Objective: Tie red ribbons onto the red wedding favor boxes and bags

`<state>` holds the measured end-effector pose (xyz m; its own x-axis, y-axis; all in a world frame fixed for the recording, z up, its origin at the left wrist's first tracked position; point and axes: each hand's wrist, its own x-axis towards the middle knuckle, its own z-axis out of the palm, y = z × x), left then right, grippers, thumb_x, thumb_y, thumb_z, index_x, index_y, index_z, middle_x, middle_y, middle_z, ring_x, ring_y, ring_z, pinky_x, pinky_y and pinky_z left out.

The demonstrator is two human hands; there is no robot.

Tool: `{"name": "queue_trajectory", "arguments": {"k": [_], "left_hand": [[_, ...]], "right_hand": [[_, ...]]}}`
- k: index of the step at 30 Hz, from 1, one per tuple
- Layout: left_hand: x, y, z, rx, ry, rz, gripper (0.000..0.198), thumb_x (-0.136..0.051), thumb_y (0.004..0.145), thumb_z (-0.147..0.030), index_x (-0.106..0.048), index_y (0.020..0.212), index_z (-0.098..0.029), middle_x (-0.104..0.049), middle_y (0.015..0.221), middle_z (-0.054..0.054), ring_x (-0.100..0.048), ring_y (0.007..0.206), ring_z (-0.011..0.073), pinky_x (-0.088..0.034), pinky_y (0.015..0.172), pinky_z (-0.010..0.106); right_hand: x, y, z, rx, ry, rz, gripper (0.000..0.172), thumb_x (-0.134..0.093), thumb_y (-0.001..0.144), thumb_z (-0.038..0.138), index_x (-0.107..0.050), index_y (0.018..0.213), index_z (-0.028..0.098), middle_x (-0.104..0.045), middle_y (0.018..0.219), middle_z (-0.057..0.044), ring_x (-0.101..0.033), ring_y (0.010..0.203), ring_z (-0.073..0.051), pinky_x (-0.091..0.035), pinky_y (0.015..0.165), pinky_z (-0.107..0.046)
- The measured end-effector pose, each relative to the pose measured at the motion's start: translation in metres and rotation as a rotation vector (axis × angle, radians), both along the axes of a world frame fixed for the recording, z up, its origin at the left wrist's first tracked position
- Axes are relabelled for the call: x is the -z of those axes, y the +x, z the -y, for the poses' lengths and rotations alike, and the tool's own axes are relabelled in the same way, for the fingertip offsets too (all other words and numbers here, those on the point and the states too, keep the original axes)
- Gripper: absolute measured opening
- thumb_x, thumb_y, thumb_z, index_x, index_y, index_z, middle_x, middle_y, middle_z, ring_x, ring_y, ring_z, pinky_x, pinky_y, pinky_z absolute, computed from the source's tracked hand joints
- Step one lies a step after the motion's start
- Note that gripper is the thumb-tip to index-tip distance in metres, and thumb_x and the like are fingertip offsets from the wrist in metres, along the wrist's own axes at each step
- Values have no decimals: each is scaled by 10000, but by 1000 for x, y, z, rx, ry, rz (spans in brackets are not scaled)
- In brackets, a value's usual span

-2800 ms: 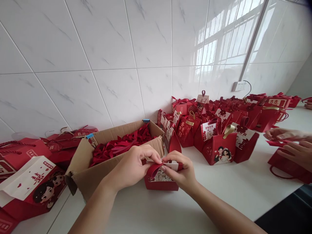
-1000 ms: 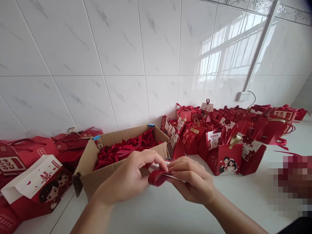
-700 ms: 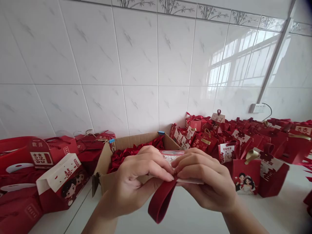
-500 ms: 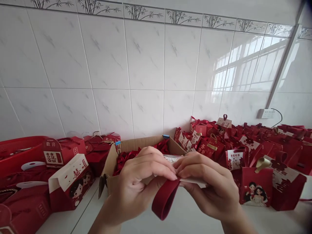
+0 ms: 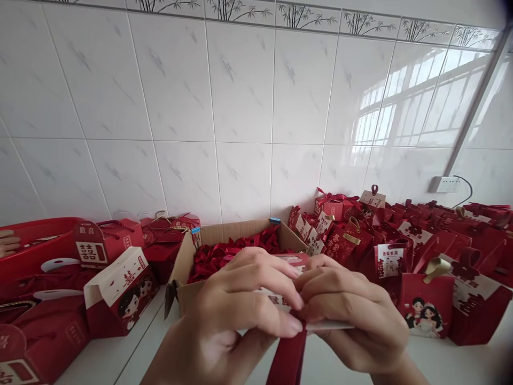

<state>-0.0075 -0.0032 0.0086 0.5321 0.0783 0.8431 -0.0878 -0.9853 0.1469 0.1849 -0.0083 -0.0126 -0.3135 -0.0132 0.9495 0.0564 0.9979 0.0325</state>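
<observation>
My left hand (image 5: 244, 305) is closed, thumb and forefinger pinching a dark red ribbon (image 5: 286, 359) that hangs down past the lower picture edge. Right beside it, my right hand (image 5: 355, 310) grips the edge of a white-and-red printed gift box (image 5: 274, 298), its fingertips pressed near the ribbon. Most of this box is covered by my fingers, so its full shape cannot be made out. Just behind my hands, an open cardboard box (image 5: 220, 231) holds a heap of red ribbons (image 5: 214, 259).
Several red gift boxes (image 5: 120, 299) stand at left by a red basin (image 5: 52, 227), where another person's hand (image 5: 8, 243) shows. Many finished-looking red gift bags (image 5: 427, 305) crowd the right side. A tiled wall (image 5: 240, 96) with a power socket (image 5: 444, 184) closes the back.
The ribbon's loop, earlier fully visible, now hangs partly below the picture. My hands have shifted slightly right and down. Another person's hand has appeared at the far left.
</observation>
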Motion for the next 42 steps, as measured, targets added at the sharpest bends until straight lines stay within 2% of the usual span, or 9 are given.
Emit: {"name": "queue_trajectory", "arguments": {"k": [9, 16, 21, 27, 35, 37, 39, 41, 42], "left_hand": [[8, 1, 1, -61, -55, 69, 268, -614, 784, -9, -660, 913, -239, -676, 834, 17, -661, 803, 167, -518, 863, 395], [7, -2, -13, -62, -118, 62, 337, -643, 750, 31, -669, 929, -254, -663, 819, 10, -632, 777, 163, -542, 733, 345], [5, -3, -18, -101, -123, 28, 299, -675, 756, -22, -672, 937, -260, -654, 818, 6, -624, 763, 164, -535, 702, 328], [0, 3, -17, -169, -149, 60, 122, -637, 837, -200, -686, 908, -287, -657, 772, 11, -636, 724, 169, -531, 609, 291], [11, 10, -24, -184, -301, 90, 117, -632, 816, -158, -644, 869, -262, -638, 801, 19, -632, 755, 172, -537, 566, 251], [14, 13, -25, -227, -317, 100, 140, -639, 797, -130, -631, 857, -256, -630, 799, 8, -627, 755, 159, -530, 564, 222], [16, 17, -27, -294, -348, 78, 116, -640, 801, -148, -624, 848, -253, -633, 801, -2, -627, 728, 141, -527, 559, 199], [18, 21, -28, -381, -401, 13, 132, -644, 813, -209, -624, 933, -261, -655, 858, 3, -647, 762, 150, -550, 609, 213], [18, 22, -29, -432, -424, -29, 219, -653, 811, -248, -611, 1024, -273, -664, 926, 15, -656, 832, 170, -566, 670, 241]], "right_hand": [[0, -1, 2, 55, 31, -54, 143, -575, 839, 56, -657, 942, 112, -693, 770, -93, -680, 739, -187, -568, 693, -351], [2, -6, 2, 68, -302, -106, 197, -679, 797, 115, -654, 992, 125, -681, 896, -104, -653, 859, -186, -557, 752, -294], [1, -9, 1, 43, -433, -125, 122, -668, 811, 127, -653, 925, 168, -692, 856, -60, -654, 819, -161, -542, 743, -274], [3, -10, -3, 23, -489, -196, 51, -667, 816, 168, -629, 851, 168, -671, 821, -57, -644, 774, -151, -539, 690, -262], [4, -8, -7, 34, -499, -252, 132, -653, 823, 217, -591, 716, 170, -681, 749, -53, -649, 719, -156, -544, 648, -276], [4, -7, -8, 42, -569, -266, 144, -681, 797, 235, -598, 703, 164, -680, 735, -51, -641, 697, -154, -535, 636, -274], [2, -2, -8, 51, -713, -247, 155, -720, 761, 256, -608, 719, 156, -679, 732, -45, -632, 666, -146, -520, 594, -256], [-2, 10, -8, 54, -897, -185, 187, -756, 723, 272, -615, 732, 149, -667, 700, -30, -619, 612, -130, -488, 511, -217], [-4, 19, -8, 59, -982, -140, 202, -771, 704, 276, -618, 730, 146, -658, 674, -22, -615, 585, -123, -471, 472, -199]]}}
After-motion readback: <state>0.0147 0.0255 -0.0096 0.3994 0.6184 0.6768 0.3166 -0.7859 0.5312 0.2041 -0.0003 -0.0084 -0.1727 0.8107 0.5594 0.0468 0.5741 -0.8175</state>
